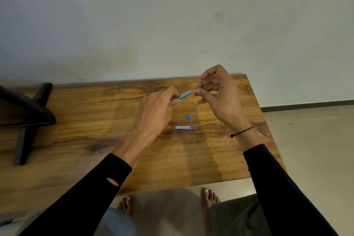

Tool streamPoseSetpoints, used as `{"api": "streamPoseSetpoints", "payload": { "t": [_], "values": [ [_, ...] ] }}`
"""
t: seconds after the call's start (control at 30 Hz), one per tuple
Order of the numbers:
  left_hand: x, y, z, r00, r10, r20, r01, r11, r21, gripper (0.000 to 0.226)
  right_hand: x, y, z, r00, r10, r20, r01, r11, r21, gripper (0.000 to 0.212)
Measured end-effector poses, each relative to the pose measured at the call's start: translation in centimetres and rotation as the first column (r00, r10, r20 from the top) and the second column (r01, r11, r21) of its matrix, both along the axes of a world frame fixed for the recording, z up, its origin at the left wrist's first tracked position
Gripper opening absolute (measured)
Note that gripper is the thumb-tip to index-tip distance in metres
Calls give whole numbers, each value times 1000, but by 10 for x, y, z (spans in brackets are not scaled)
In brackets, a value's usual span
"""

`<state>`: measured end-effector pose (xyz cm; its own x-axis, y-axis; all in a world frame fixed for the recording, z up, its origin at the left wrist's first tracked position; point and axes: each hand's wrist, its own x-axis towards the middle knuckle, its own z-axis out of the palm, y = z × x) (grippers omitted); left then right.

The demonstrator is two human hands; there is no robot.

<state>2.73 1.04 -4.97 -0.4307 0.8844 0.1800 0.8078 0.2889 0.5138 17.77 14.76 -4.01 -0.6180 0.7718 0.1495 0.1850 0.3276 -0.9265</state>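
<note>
Blue mechanical pencil (184, 94) gripped in curled fingers of left hand (155, 111), raised above wooden table (95, 120), pale end towards right hand (220, 93). Right thumb and forefinger pinched on tiny pale piece (195, 90), too small to identify, just beside that end. Small blue cap (188, 116) lying on table below, lead case (185, 127) near it.

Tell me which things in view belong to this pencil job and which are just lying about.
In the job: blue pencil held by left hand; tiny piece, too small to identify, pinched by right hand; blue cap and labelled tube on the table.
Lying about: black stand at the table's left.
</note>
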Motion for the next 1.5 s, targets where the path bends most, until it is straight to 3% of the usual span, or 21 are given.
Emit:
{"api": "streamPoseSetpoints", "payload": {
  "t": [0.1, 0.53, 0.8, 0.9, 1.0, 1.1, 1.17, 1.27, 1.33, 1.4, 1.5],
  "values": [
    [0, 0, 0, 1000, -3, -25, 2, 1000, -16, 18, -2, -4, 0, 999, 32, -2, -32, 999, -25, 42],
    [-1, -2, 0, 997, -28, -74, 27, 1000, -15, 17, -3, -1, -7, 996, 86, 22, -86, 996, -15, 33],
    [-2, -3, -1, 985, -55, -165, 53, 998, -20, 15, -7, -2, -15, 999, 31, 38, -28, 997, -78, 24],
    [-5, -1, 2, 992, -9, -123, 10, 1000, 2, 15, -9, 2, -16, 999, 40, 21, -37, 993, -115, 32],
    [-12, 0, 3, 997, 47, -57, -45, 999, 26, 14, -1, 16, -21, 978, 28, 208, -49, 994, 101, 45],
    [-17, -2, 1, 997, 69, -23, -69, 998, 7, 15, 4, 20, -34, 856, -12, 517, -201, 914, 354, 44],
    [-18, -3, 0, 997, 74, -15, -74, 997, 1, 15, 4, 15, -42, 783, -25, 621, -287, 872, 396, 36],
    [-17, -2, 0, 998, 66, -18, -66, 998, 8, 14, -1, 11, -46, 759, -20, 651, -331, 849, 411, 18],
    [-17, -3, 0, 998, 61, -19, -61, 998, -6, 15, -4, 12, -47, 764, -32, 645, -303, 865, 401, 15],
    [-18, -4, -1, 998, 54, -21, -54, 998, -15, 15, -6, 14, -44, 828, -24, 560, -192, 927, 323, 14],
    [-19, -5, 0, 999, 45, -16, -45, 999, -22, 17, -10, 14, -29, 974, -24, 224, 13, 999, 47, 18]
  ]
}}
